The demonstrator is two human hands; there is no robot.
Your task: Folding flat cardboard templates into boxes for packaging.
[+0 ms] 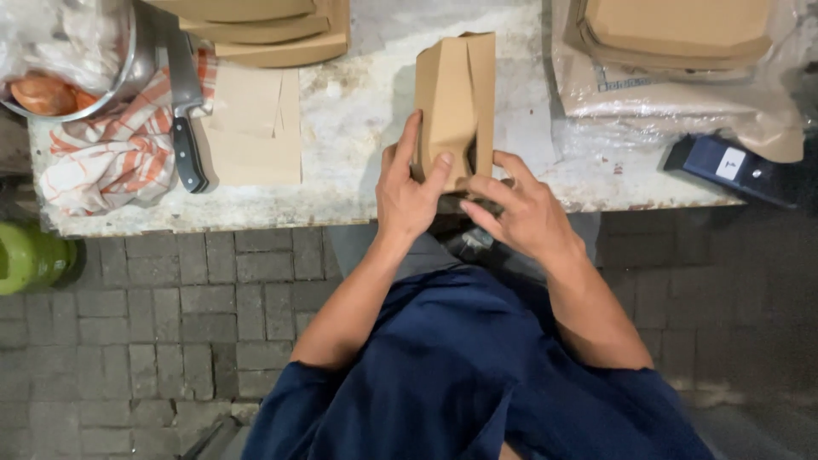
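A brown paper box blank (456, 102), partly folded, stands on the worn white table (358, 119) near its front edge. My left hand (411, 192) grips the blank's lower left side, thumb pressed on the front and fingers along the edge. At the lower right corner my right hand (518, 211) touches it with its fingertips, fingers spread. Whether the right hand pinches the paper I cannot tell.
A flat brown blank (256, 128) lies left of my hands, beside a black-handled knife (186, 111) and an orange-striped cloth (111, 158). Stacks of brown boxes (273, 30) sit at the back, more in plastic (682, 51) at right. A metal bowl (81, 51), a dark blue device (737, 169), a green container (30, 255).
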